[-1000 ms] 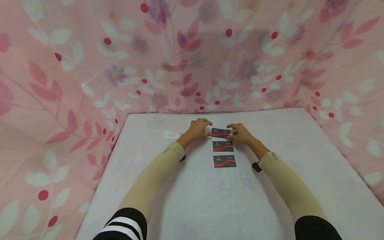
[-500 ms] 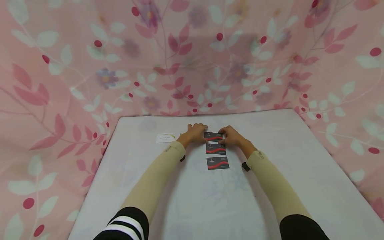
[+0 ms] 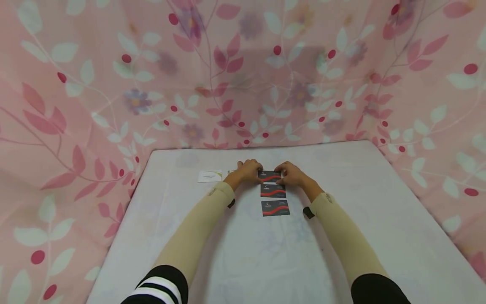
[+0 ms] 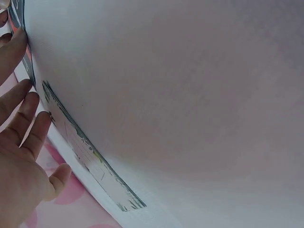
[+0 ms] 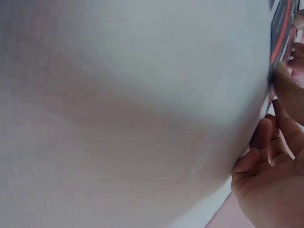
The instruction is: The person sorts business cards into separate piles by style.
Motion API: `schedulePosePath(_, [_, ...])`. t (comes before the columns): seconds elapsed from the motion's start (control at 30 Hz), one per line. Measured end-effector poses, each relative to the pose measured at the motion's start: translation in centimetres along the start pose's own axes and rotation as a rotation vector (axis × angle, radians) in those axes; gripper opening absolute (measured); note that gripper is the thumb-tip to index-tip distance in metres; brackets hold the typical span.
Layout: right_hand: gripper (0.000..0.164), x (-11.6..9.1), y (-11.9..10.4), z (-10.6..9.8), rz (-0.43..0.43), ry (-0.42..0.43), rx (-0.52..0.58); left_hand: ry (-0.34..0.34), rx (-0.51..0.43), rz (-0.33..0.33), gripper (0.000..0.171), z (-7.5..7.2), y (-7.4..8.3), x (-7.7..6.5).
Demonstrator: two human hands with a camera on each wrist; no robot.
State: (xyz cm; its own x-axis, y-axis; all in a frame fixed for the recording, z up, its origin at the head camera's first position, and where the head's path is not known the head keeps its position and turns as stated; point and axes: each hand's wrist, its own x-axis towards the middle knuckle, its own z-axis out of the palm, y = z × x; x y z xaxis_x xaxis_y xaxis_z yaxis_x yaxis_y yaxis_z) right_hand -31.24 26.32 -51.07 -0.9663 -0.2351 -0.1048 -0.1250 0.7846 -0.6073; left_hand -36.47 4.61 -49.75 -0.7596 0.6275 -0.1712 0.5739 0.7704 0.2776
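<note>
Three dark grey business cards with a red wave lie in a column on the white table in the head view. My left hand (image 3: 248,171) holds the left edge of the farthest business card (image 3: 270,177), index finger at the far corner and thumb at the near one. My right hand (image 3: 294,174) grips the same card's right edge in a similar way. Just below it lies the middle business card (image 3: 272,192), with my right thumb close to its top corner. The nearest business card (image 3: 275,208) lies apart, untouched. Both wrist views show fingertips at dark card edges.
A white card (image 3: 210,176) lies left of my left hand. Beside it, a leaf-bordered card (image 4: 85,147) is mostly hidden behind the left hand in the head view. The white table (image 3: 243,261) ends at a pink floral cloth (image 3: 235,84).
The farthest card has gone from slightly tilted to nearly straight and sits closer to the middle card. Both hands moved with it. The head view has shifted a little.
</note>
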Motion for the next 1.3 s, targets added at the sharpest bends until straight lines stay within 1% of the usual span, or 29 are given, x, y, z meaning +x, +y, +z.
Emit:
schedulePosePath(0.17, [0.055,0.5,0.1,0.2,0.042,-0.005,0.01,0.007,-0.027,0.006,0.048,0.1,-0.3,-0.1])
schedulePosePath(0.3, [0.05,0.7,0.3,0.4,0.065,-0.015,0.054,-0.001,-0.041,-0.002,0.047,0.1,-0.3,-0.1])
schedulePosePath(0.4, [0.047,0.6,0.4,0.2,0.065,-0.019,0.08,0.007,-0.044,-0.012,0.047,0.0,-0.1,-0.1])
schedulePosePath(0.53, [0.048,0.6,0.3,0.2,0.053,-0.026,0.075,0.025,-0.066,-0.021,0.046,-0.1,-0.1,-0.2])
schedulePosePath(0.67, [0.049,0.7,0.2,0.2,0.054,-0.048,0.1,0.027,-0.083,-0.024,0.044,-0.1,-0.2,-0.4])
schedulePosePath(0.9, [0.049,0.6,0.3,0.4,0.056,-0.045,0.119,0.024,-0.038,-0.023,0.043,0.0,-0.1,-0.3])
schedulePosePath(1.0, [0.048,0.5,0.3,0.4,0.051,-0.043,0.126,0.015,-0.035,-0.016,0.045,0.0,-0.1,-0.4])
schedulePosePath(1.1, [0.048,0.6,0.4,0.5,0.053,-0.049,0.127,0.021,-0.045,-0.003,0.053,-0.2,-0.5,-0.5])
schedulePosePath(1.23, [0.049,0.7,0.4,0.5,0.073,-0.06,0.112,0.059,-0.074,-0.005,0.062,-0.9,-1.4,-0.9])
schedulePosePath(1.3, [0.049,0.7,0.5,0.3,0.087,-0.061,0.109,0.081,-0.083,-0.011,0.061,-1.4,-1.8,-1.0])
